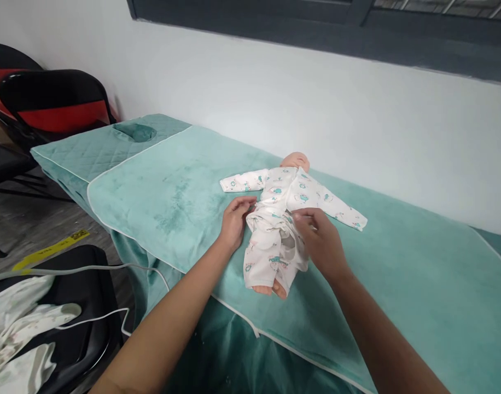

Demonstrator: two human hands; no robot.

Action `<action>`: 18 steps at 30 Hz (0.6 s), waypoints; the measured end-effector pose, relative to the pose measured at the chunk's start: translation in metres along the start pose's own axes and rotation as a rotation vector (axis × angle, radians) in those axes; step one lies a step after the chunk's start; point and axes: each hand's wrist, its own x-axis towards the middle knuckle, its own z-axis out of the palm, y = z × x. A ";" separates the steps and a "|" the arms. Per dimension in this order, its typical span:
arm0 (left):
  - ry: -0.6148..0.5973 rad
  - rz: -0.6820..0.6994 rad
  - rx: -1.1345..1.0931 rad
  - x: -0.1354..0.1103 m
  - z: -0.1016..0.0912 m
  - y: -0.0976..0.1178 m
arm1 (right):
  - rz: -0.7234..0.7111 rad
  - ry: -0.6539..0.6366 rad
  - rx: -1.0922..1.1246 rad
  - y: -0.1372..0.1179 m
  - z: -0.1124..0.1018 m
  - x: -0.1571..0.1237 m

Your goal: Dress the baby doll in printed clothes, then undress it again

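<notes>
A baby doll (295, 160) lies on its back, its head toward the wall. It wears a white baby shirt (281, 186) with small teal and pink prints, its long sleeves spread wide. Matching baby pants (262, 254) are bunched at the waist, and the doll's feet (279, 289) poke out of the legs. My left hand (235, 220) is at the doll's waist, fingers closed on the edge of the shirt. On the other side, my right hand (319, 236) pinches the cloth near the shirt's hem. Its fingertips partly hide the fabric there.
The doll lies on a bed with a teal plush cover (160, 180); a face hole (138, 131) is at its left end. Beside the bed, a black chair (105, 323) holds white baby clothes (24, 323), with a white cable (111, 267) crossing. Folding chairs (57, 104) stand at the far left.
</notes>
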 end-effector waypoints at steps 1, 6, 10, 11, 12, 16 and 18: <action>0.023 -0.019 -0.002 0.001 0.000 0.002 | -0.006 0.036 0.047 0.002 -0.001 0.000; -0.144 -0.132 0.178 0.006 -0.001 0.013 | -0.202 0.178 -0.235 0.018 -0.006 0.008; -0.303 -0.172 0.272 0.013 -0.004 0.021 | -0.340 0.102 -0.644 0.016 0.001 0.018; -0.312 -0.177 0.299 0.014 -0.004 0.022 | -0.343 0.100 -0.700 0.013 0.004 0.020; -0.314 -0.176 0.337 0.016 -0.004 0.022 | -0.339 0.100 -0.733 0.010 0.006 0.023; -0.302 -0.070 0.547 0.018 -0.007 0.021 | -0.246 0.172 -0.562 0.008 0.004 0.033; -0.309 -0.001 0.631 0.017 -0.011 0.019 | -0.115 0.309 -0.282 0.024 -0.004 0.034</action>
